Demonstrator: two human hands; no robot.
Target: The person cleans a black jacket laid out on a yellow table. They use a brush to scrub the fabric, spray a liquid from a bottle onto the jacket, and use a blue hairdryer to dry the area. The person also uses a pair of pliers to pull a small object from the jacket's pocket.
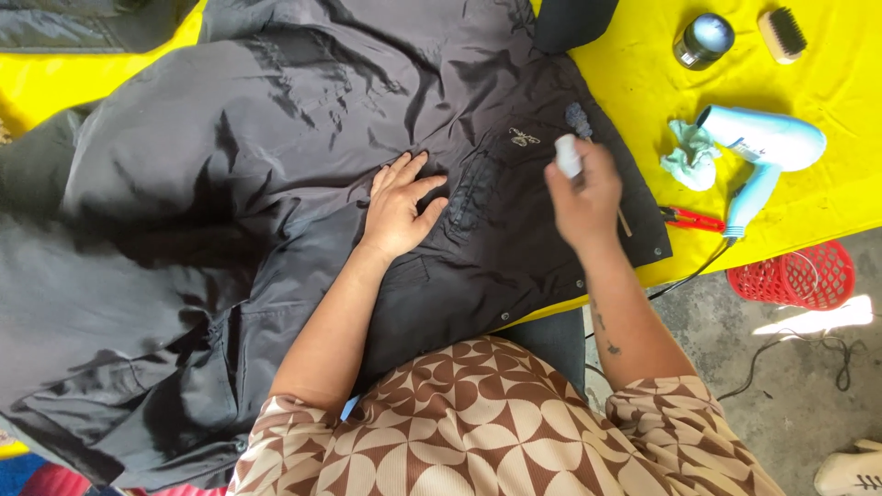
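Left hand [400, 207] flat, fingers spread, pinning jacket [276, 184]; right hand [583, 197] gripping small white bottle [568, 154] just above it—best keep cloth taut beneath left palm.

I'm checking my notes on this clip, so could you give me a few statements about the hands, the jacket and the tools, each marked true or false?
1. The left hand lies flat on the dark jacket. True.
2. The right hand is empty. False: it holds a small white object.
3. The hair dryer is red. False: it is light blue.
4. A brush lies on the yellow cloth. True.
5. The red basket sits on the jacket. False: it is on the floor.
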